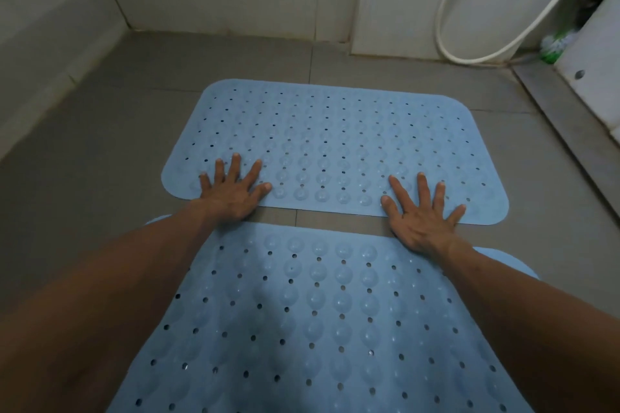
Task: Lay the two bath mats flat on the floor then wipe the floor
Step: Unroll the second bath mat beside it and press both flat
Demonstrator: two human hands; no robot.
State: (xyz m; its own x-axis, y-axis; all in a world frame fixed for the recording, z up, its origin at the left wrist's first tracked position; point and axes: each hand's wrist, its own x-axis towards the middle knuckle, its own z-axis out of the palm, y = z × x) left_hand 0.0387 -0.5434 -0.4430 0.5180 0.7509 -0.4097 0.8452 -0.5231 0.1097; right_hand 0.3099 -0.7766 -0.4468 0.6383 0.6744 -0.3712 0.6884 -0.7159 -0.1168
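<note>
Left hand [233, 193] and right hand [423, 216], fingers spread wide and holding nothing, press the far mat's [335, 141] near edge; even palm pressure should seat it flat beside the near mat [302, 312].

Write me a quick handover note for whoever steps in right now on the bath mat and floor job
Left hand: open, fingers spread, palm flat on the near left edge of the far mat.
Right hand: open, flat on the same mat's near right edge.
Near mat: flat on the floor, just this side of the far one, with a narrow strip of grey tiled floor showing between them.
Done: both mats look laid flat, bumps up.
Left: wipe the floor. No cloth or mop is in view, so find one first.
</note>
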